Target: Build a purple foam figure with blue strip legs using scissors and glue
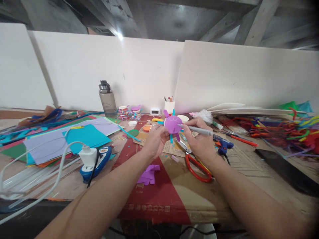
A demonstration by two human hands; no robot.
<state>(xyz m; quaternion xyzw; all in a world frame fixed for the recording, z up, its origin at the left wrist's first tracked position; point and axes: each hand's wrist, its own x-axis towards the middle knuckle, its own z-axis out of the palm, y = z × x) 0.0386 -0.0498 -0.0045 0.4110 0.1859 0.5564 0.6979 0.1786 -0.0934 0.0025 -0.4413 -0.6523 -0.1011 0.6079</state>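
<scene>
My left hand [155, 139] holds up a small purple craft piece [172, 124], a round purple cap with blue and purple foam strips sticking out around it. My right hand [199, 141] grips a grey marker pen [200, 130] whose tip touches the purple top. Both hands hover above the cardboard-covered worktable [174, 192]. Red-handled scissors [196, 166] lie just below my right hand. Purple foam scraps [149, 174] rest on the cardboard under my left wrist.
Sheets of coloured foam [67, 139] are stacked at the left, with a white charger block [88, 156] and cable. A grey water bottle [107, 99], paper cups [169, 107] and a small clock [155, 111] stand by the white wall. A blue glue gun [223, 145], coloured strips [286, 131] and a black phone [286, 171] lie at the right.
</scene>
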